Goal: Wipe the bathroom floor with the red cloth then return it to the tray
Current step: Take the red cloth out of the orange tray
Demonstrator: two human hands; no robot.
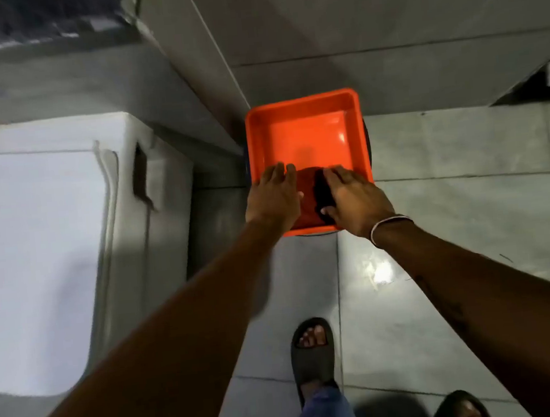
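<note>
An orange square tray (304, 104) sits raised on something dark, against the wall. The dark red cloth (309, 195) lies bunched in the tray's near part. My left hand (274, 198) rests on the cloth's left side, fingers spread and reaching over the tray's floor. My right hand (353, 197), with a pale bracelet at the wrist, lies on the cloth's right side, thumb tucked at its near edge. Both hands touch the cloth; whether either grips it is unclear.
A white toilet (36, 251) with its lid down fills the left. Grey tiled wall (383, 23) rises behind the tray. The glossy tiled floor (453, 224) spreads to the right. My feet in dark slides (312, 352) stand near the bottom.
</note>
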